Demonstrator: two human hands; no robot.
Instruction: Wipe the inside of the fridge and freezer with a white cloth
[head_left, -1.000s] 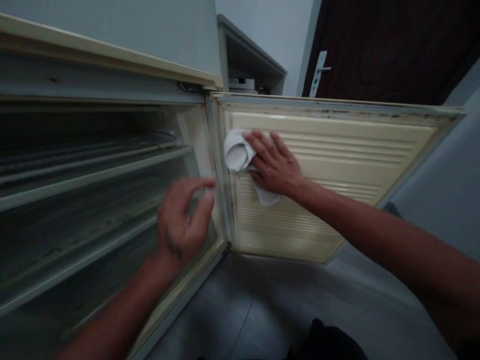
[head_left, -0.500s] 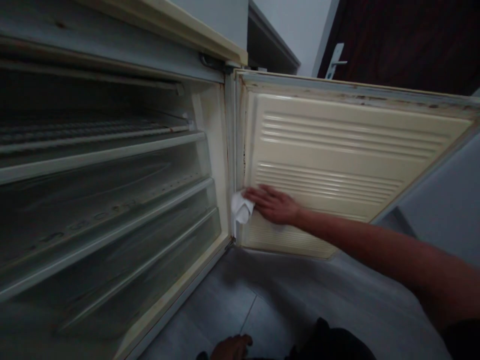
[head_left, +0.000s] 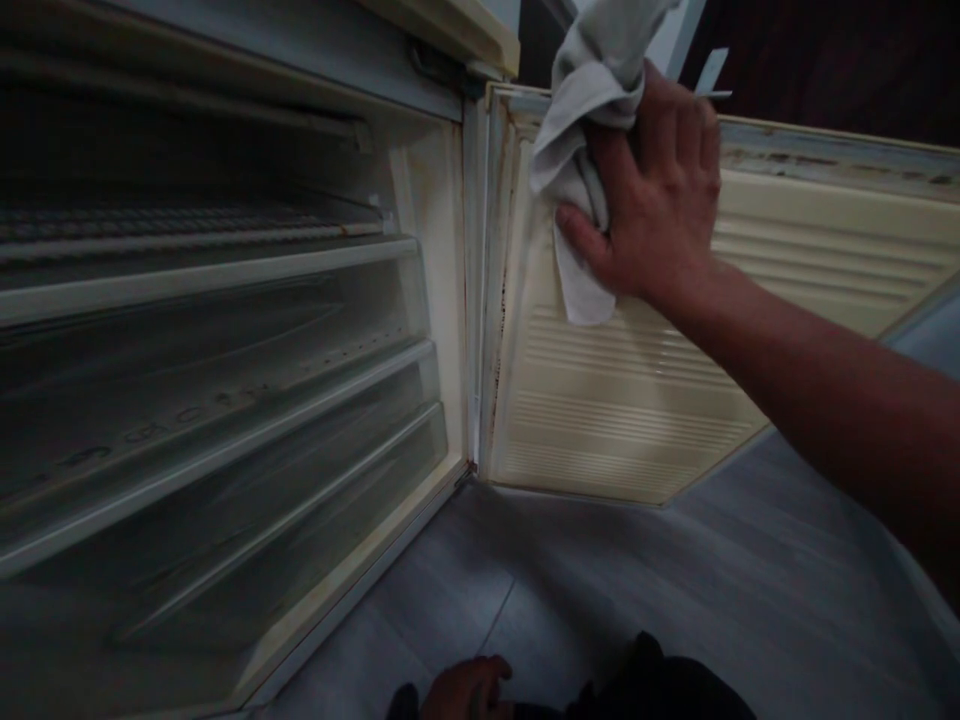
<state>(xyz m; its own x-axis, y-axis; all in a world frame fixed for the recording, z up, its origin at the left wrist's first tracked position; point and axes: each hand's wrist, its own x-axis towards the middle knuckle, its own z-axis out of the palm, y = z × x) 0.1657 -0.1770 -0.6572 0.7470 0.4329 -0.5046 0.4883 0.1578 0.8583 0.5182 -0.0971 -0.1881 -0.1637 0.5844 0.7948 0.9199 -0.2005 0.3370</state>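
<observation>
Head view, looking down into an opened refrigerator. Right hand (head_left: 652, 190) sits over the upper part of the door liner near the hinge side, fingers slightly spread and curved, thumb pinching a bunched off-white cloth (head_left: 592, 130) against the hand. The cloth lies on the thumb side, with one fold running up past the top of the frame and a loose tail (head_left: 577, 285) hanging below the thumb. Contact between cloth and liner: cannot tell from this angle. Left hand (head_left: 465, 690) is low at the bottom edge of the frame, well apart from the cloth, fingers curled, just beside dark clothing (head_left: 660, 690). The frame cuts this hand off, so whether it grips anything cannot be told.

Surface: the refrigerator door (head_left: 630, 400) stands open, its cream plastic liner moulded with horizontal ribs. Brown rust-like stains mark the door's top edge (head_left: 832, 160) and its hinge-side edge (head_left: 499, 340). Left of the door, the refrigerator cabinet (head_left: 225, 400) is dim inside, with pale shelf rails running across it. A metal hinge (head_left: 439, 65) sits at the top corner where door meets cabinet.

Room: grey tile floor (head_left: 420, 600) below; dark wooden door (head_left: 825, 60) at upper right, with a pale lever handle (head_left: 712, 70).
</observation>
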